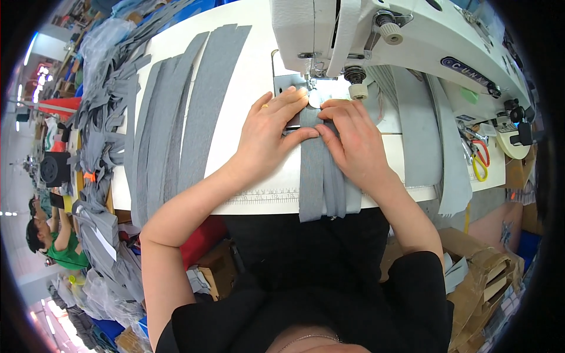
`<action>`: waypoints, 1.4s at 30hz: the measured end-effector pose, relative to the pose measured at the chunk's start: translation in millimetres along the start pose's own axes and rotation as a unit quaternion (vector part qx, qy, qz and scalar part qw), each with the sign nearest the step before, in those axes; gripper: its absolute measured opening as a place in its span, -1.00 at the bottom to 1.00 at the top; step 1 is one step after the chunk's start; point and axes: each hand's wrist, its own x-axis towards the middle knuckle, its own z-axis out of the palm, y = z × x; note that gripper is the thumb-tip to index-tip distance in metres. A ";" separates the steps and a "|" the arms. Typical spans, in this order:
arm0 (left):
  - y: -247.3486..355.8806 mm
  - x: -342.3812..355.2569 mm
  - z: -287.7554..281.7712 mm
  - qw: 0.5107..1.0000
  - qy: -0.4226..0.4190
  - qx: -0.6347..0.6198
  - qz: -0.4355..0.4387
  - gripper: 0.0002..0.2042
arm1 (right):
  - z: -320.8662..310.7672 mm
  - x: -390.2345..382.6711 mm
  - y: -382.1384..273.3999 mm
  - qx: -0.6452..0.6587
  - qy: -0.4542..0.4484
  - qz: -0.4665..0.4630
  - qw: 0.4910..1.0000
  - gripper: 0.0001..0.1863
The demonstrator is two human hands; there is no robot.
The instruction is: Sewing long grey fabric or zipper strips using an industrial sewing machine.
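Note:
Grey fabric strips (pixel 313 182) lie under the needle area of a white sewing machine (pixel 418 32), running down over the table's front edge. My left hand (pixel 273 123) presses beside the presser foot (pixel 313 88), its fingers stretched out and its thumb lying on the strip. My right hand (pixel 353 138), fingers bent, grips the strip just right of the needle area, close to my left thumb.
More grey strips (pixel 212 100) lie left on the white table (pixel 247 70); wider grey pieces (pixel 418 129) and scissors (pixel 479 165) are at right. Piled fabric (pixel 103 117) stands beyond the left edge, cardboard boxes (pixel 482 276) below right. A co-worker (pixel 62 247) is at far left.

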 end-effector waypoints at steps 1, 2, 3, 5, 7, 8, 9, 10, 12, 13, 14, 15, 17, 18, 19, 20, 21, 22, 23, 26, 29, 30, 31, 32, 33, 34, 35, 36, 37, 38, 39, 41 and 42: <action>0.5 0.3 1.3 1.000 0.000 0.000 0.000 -0.41 | 0.3 -0.1 0.2 0.000 0.000 0.000 1.000 -0.76; 1.3 0.7 2.8 1.000 0.004 0.012 -0.003 -0.40 | 0.4 -0.2 0.3 0.002 0.004 -0.001 1.000 -0.76; 2.1 0.9 3.5 1.000 0.007 0.024 -0.006 -0.40 | 0.3 0.0 0.3 0.004 0.007 -0.001 1.000 -0.76; 3.0 0.2 4.0 1.000 0.008 0.029 -0.007 -0.40 | -0.3 -0.1 0.2 0.005 0.007 -0.003 1.000 -0.77; 3.9 0.2 4.5 0.999 0.009 0.032 -0.006 -0.40 | -1.0 -0.5 1.0 0.003 0.007 -0.004 1.000 -0.77; 4.7 0.4 3.8 0.999 0.009 0.030 -0.007 -0.39 | -1.2 -0.5 1.6 0.004 0.007 -0.009 1.000 -0.77; 5.3 0.0 2.9 1.000 0.008 0.028 -0.008 -0.39 | -1.2 -0.8 1.9 0.005 0.008 -0.013 1.000 -0.77; 4.9 0.0 2.2 1.000 0.008 0.027 -0.008 -0.39 | -1.1 -1.0 1.8 0.004 0.008 -0.012 1.000 -0.77; 3.5 0.7 0.8 1.000 0.003 0.014 -0.011 -0.40 | -0.8 -1.1 1.2 0.005 0.008 -0.012 1.000 -0.78; 4.0 1.1 0.5 1.000 0.002 0.014 -0.012 -0.40 | -0.7 -1.3 1.3 0.006 0.007 -0.011 1.000 -0.78; 4.7 1.6 0.2 1.000 0.006 0.010 -0.004 -0.41 | -0.6 -1.2 1.6 0.008 0.007 -0.008 1.000 -0.78; 4.4 2.2 -0.1 1.000 0.010 0.005 0.005 -0.42 | -0.1 -0.8 1.9 0.009 0.007 -0.004 1.000 -0.79; 2.8 0.8 0.7 1.000 0.007 0.005 0.002 -0.43 | 0.5 -0.8 2.3 0.014 0.008 -0.004 1.000 -0.79; 2.5 -0.3 1.4 1.000 0.007 0.006 -0.001 -0.45 | 0.5 -0.9 2.5 0.017 0.010 -0.005 1.000 -0.80; 2.6 -0.8 2.2 1.000 0.007 0.006 -0.003 -0.45 | 0.7 -0.5 2.6 0.019 0.009 -0.006 1.000 -0.80; 3.0 -0.9 3.4 1.000 0.013 0.011 -0.002 -0.44 | 1.1 0.1 2.6 0.017 0.012 -0.006 1.000 -0.80; 3.7 -1.2 5.0 1.000 0.020 0.016 -0.001 -0.44 | 1.0 0.2 2.6 0.015 0.015 -0.006 1.000 -0.81; 4.0 -1.9 6.3 1.000 0.021 0.016 -0.003 -0.44 | 0.7 -0.3 2.3 0.016 0.013 -0.007 1.000 -0.81; 4.4 -2.9 7.5 1.000 0.019 0.015 0.003 -0.43 | 0.3 -1.1 1.9 0.025 0.013 -0.002 1.000 -0.82; 8.4 -7.7 3.4 1.000 0.014 -0.003 0.002 -0.43 | 0.6 -2.2 2.4 0.035 0.014 -0.005 0.999 -0.83; 15.8 -16.4 5.7 0.996 0.068 -0.034 -0.036 -0.48 | -1.5 -2.6 2.8 0.034 0.013 -0.012 0.999 -0.83; 18.0 -19.9 7.1 0.988 0.126 -0.047 -0.070 -0.52 | -2.1 -3.4 2.5 0.035 0.010 -0.012 0.999 -0.83; 18.8 -22.7 6.5 0.988 0.126 -0.046 -0.071 -0.52 | -3.6 -4.4 1.9 0.037 0.009 -0.012 0.999 -0.83; 18.5 -25.1 6.0 0.991 0.114 -0.005 -0.071 -0.54 | -6.3 -5.2 1.1 0.031 0.011 -0.009 0.999 -0.83; 21.4 -28.2 4.1 0.991 0.101 0.036 -0.074 -0.56 | -9.0 -7.6 -2.2 0.027 0.011 -0.006 1.000 -0.83; 25.2 -30.3 4.1 0.992 0.098 0.035 -0.078 -0.56 | -13.5 -10.8 -7.7 0.029 0.007 -0.003 1.000 -0.83; 29.2 -31.4 4.6 0.992 0.095 0.034 -0.078 -0.58 | -19.9 -15.2 -15.6 -0.002 0.030 -0.008 1.000 -0.82; 35.2 -33.3 3.3 0.992 0.093 0.032 -0.079 -0.59 | -27.5 -20.6 -25.2 -0.033 0.052 -0.015 0.998 -0.82; 37.4 -36.9 2.4 0.992 0.091 0.032 -0.085 -0.59 | -33.7 -28.0 -36.4 -0.023 0.068 -0.012 0.997 -0.86; 38.9 -41.1 1.4 0.992 0.082 0.017 -0.097 -0.57 | -35.3 -42.3 -46.7 -0.020 0.063 -0.010 0.998 -0.86; 39.9 -45.0 1.5 0.992 0.074 0.001 -0.106 -0.54 | -35.7 -59.9 -56.4 0.015 0.069 0.015 0.997 -0.88; 37.8 -53.6 -0.3 0.994 0.064 0.003 -0.093 -0.56 | -35.1 -93.6 -73.3 0.064 0.069 0.059 0.994 -0.89; 38.0 -57.0 -1.2 0.995 0.055 0.007 -0.077 -0.56 | -32.9 -111.0 -79.8 0.077 0.063 0.079 0.992 -0.88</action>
